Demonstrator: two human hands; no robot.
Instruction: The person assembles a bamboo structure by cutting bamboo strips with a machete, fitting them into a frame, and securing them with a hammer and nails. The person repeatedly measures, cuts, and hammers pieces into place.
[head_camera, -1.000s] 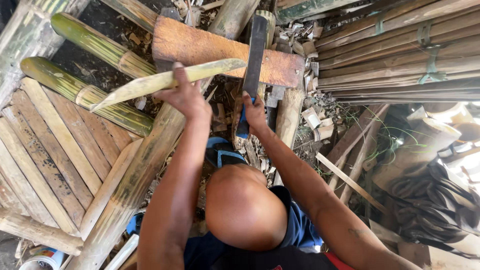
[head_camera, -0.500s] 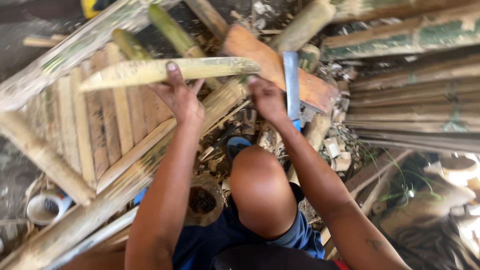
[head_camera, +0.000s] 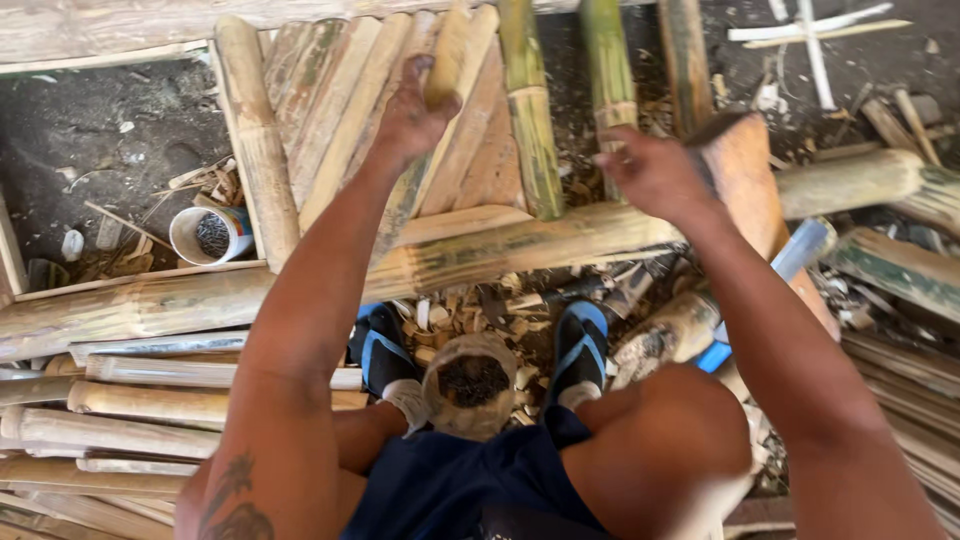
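The head view shows my left hand (head_camera: 412, 112) clamped around a pale split bamboo strip (head_camera: 447, 60) at about eleven o'clock, over the panel of flat bamboo slats (head_camera: 330, 90); my right hand (head_camera: 655, 172), at one o'clock, is closed on something by the reddish wooden chopping block (head_camera: 745, 170), though I cannot tell what. I judge the strip could twist or slip if my left grip loosens. My sandalled feet (head_camera: 580, 350) and the tin of nails (head_camera: 472, 382) sit near six o'clock, exposed to anything dropped.
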